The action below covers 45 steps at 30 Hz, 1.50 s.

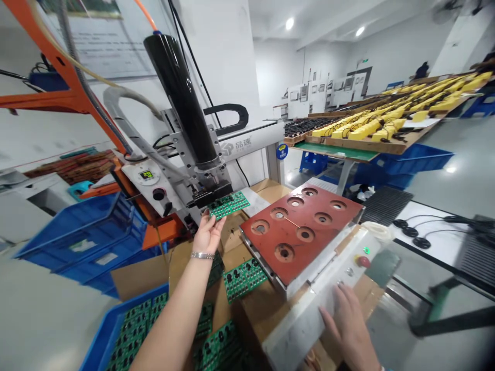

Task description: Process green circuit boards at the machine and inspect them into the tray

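1. nearest me, my right hand (348, 325) lies flat on a white slab (296, 335), fingers loosely spread, gripping nothing.
2. below my left forearm, which wears a silver bracelet (202, 255), a blue plastic crate (101, 330) holds stacked green circuit boards (131, 330). more boards (244, 279) lie loose on brown cardboard (232, 242) beside it.
3. my left hand (209, 235) is raised, its fingertips pinching the near edge of one green circuit board (229, 204). that board sits right under the black head (209, 193) of a benchtop machine. this single board at the head is the step in hand, and any next move must clear the head, which hangs just above the board.
4. just right of the board lies a red plate with round holes (299, 226), set in a metal frame, with a red button (363, 261) on the white panel beside it.
5. farthest off, yellow parts with black leads (394, 121) fill long wooden trays (348, 144) above blue crates (406, 159).
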Motion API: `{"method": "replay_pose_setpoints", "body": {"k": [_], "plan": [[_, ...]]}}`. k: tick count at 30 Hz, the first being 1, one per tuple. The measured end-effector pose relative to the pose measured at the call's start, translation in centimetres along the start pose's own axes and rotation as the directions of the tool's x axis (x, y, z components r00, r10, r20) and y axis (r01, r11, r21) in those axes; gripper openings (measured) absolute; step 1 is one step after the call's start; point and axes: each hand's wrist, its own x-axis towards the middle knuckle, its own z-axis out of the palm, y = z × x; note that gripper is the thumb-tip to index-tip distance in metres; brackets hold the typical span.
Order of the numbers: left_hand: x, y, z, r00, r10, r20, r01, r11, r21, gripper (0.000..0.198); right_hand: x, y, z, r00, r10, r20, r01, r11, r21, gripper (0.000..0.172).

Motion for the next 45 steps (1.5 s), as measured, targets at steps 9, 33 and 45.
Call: {"method": "replay_pose_setpoints", "body": {"k": [9, 33, 45], "plan": [[-0.3, 0.0, -0.6, 1.000, -0.002, -0.003, 0.002, 1.000, 0.000, 0.016, -0.1, 0.0, 0.0, 1.000, 0.009, 0.004, -0.009, 1.000, 0.010, 0.062], [-1.6, 0.8, -1.3, 0.997, -0.011, -0.073, 0.010, 1.000, -0.021, 0.019, -0.2, 0.2, 0.3, 1.000, 0.010, 0.003, -0.010, 1.000, 0.009, 0.062], [-2.0, 0.9, -1.3, 0.997, -0.016, -0.076, 0.015, 1.000, -0.012, 0.018, -0.2, 0.4, 0.3, 1.000, 0.002, 0.009, -0.003, 1.000, 0.017, 0.064]]}}
